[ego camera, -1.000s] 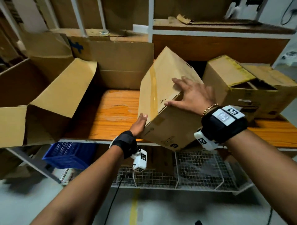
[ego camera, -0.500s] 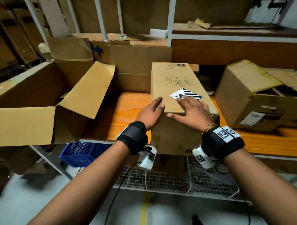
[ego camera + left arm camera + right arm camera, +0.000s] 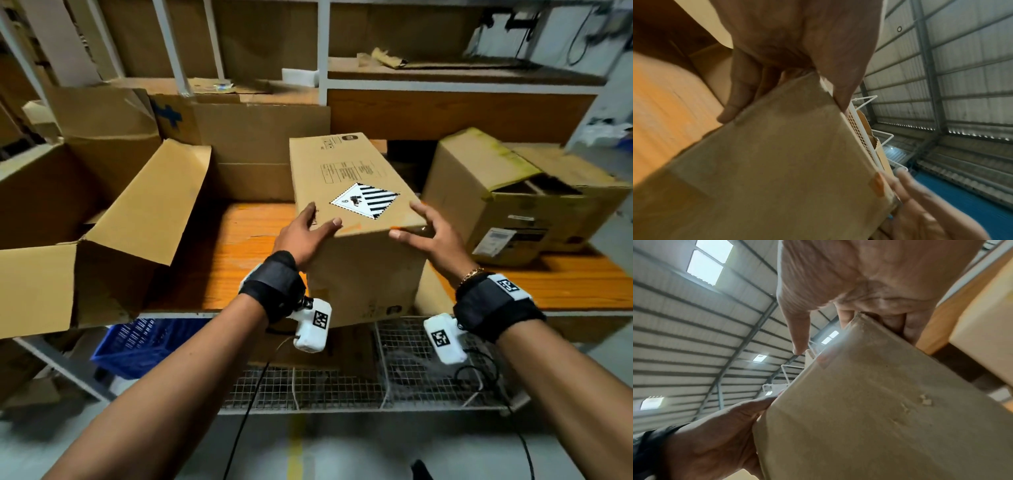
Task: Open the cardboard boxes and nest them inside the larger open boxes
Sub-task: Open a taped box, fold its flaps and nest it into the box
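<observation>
A closed brown cardboard box (image 3: 356, 171) with a black-striped diamond label lies on the orange shelf (image 3: 233, 260), its near end over the shelf's front edge. My left hand (image 3: 305, 229) grips the near left top corner, thumb on top and fingers down the side. My right hand (image 3: 431, 236) wraps the near right corner, thumb on the front face. In the left wrist view the left hand (image 3: 797, 40) pinches the box (image 3: 777, 162) edge. The right wrist view shows the right hand (image 3: 869, 272) cupped over the box (image 3: 869, 418) corner. A large open box (image 3: 144, 212) lies at the left.
Another open box (image 3: 513, 192) with dividers sits at the right on the shelf. More cardboard boxes (image 3: 253, 144) stand behind. Below the shelf are a blue plastic crate (image 3: 137, 346) and white wire baskets (image 3: 342, 383). White rack posts (image 3: 323, 51) rise at the back.
The box has come down from tilted on edge to lying flat, label up. Both hands have slid from its top face to the near corners.
</observation>
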